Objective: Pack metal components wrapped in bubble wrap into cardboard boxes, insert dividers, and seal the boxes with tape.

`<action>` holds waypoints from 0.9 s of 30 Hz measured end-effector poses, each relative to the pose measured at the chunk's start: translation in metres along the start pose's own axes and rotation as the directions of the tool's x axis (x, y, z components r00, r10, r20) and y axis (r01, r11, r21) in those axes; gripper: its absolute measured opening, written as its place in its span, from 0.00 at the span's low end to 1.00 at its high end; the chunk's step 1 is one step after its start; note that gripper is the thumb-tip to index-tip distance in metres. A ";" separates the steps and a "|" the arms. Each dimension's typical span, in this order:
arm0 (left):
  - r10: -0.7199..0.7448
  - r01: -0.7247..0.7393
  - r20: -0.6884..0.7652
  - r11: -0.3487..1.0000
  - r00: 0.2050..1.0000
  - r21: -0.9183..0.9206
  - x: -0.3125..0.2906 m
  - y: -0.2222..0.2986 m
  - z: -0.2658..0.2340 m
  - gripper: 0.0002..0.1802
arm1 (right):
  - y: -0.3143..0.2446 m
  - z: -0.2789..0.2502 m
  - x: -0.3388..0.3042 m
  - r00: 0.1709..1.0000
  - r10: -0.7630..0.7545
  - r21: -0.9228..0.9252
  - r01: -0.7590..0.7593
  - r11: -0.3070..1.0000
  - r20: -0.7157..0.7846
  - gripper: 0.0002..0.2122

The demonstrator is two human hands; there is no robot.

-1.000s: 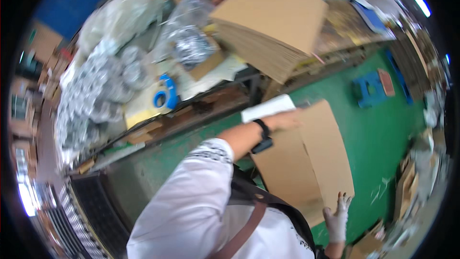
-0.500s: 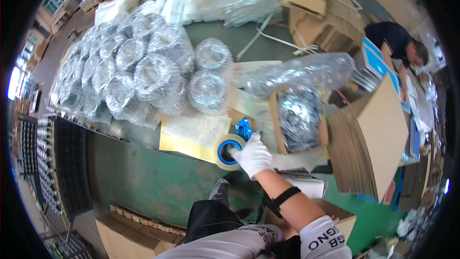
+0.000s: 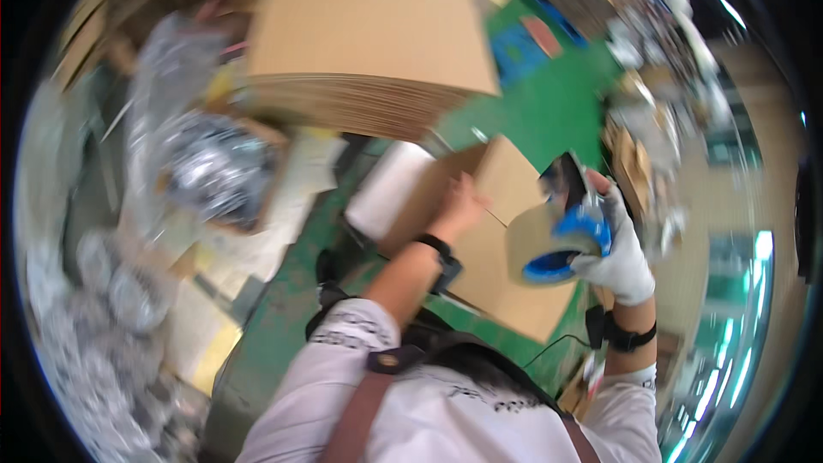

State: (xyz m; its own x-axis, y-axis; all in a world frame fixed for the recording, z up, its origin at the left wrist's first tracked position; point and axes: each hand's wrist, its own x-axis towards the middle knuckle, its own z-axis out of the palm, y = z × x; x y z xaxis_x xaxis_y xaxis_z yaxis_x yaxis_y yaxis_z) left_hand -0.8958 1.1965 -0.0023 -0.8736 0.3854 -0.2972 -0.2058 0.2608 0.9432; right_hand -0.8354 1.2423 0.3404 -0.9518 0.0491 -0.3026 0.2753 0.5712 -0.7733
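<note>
A brown cardboard box (image 3: 523,266) is in front of me, its pale flaps meeting along a seam. My left hand (image 3: 461,207), bare and a little blurred, is closed on the flap edges at the box's left part. Over the box's right side my right hand (image 3: 619,249), in a white glove with bare fingertips, grips a blue tape dispenser (image 3: 583,227). A wide roll of tan tape (image 3: 529,240) sits on the dispenser, tilted above the flaps. Part of the right fingers is hidden behind the dispenser.
A tall stack of flat cardboard (image 3: 369,94) stands beyond the box. To the left, an open carton of plastic-wrapped parts (image 3: 219,171) lies on a table with papers (image 3: 291,206). Bubble-wrapped bundles (image 3: 86,334) fill the near left. A cable (image 3: 557,345) hangs by my right forearm.
The view has swung right, from the table to the box. My right hand has carried the tape dispenser off the table to above the box. My left hand has come into view on the flaps.
</note>
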 end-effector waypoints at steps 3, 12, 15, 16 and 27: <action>0.101 -0.101 0.010 0.994 0.995 0.040 0.012 -0.011 0.030 0.48 | 0.104 -0.089 -0.056 0.961 0.104 -0.335 -0.189 0.923 -0.255 0.32; 0.377 -0.252 -0.131 0.801 0.917 0.542 -0.028 0.039 0.015 0.40 | 0.296 -0.078 -0.071 0.949 -0.206 -0.587 0.027 0.809 -0.240 0.20; 0.435 -0.238 -0.126 0.688 0.892 0.686 -0.043 0.062 0.030 0.33 | 0.293 -0.076 -0.070 0.959 -0.207 -0.601 0.049 0.797 -0.195 0.19; 0.226 -0.214 0.014 0.901 0.974 0.378 -0.049 0.067 0.042 0.30 | 0.292 -0.077 -0.070 0.953 -0.237 -0.595 0.081 0.800 -0.189 0.19; -0.433 0.646 0.560 0.717 0.706 -0.262 -0.060 0.133 0.077 0.16 | 0.295 -0.083 -0.066 0.955 -0.252 -0.558 0.124 0.820 -0.158 0.21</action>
State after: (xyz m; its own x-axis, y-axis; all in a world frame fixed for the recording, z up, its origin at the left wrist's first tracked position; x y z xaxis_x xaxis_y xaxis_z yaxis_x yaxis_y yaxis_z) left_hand -0.8372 1.2758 0.1292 -0.2812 0.6550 -0.7014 -0.8276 0.2046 0.5228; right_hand -0.7028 1.4759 0.1781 -0.9995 0.0324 -0.0065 0.0325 0.9321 -0.3607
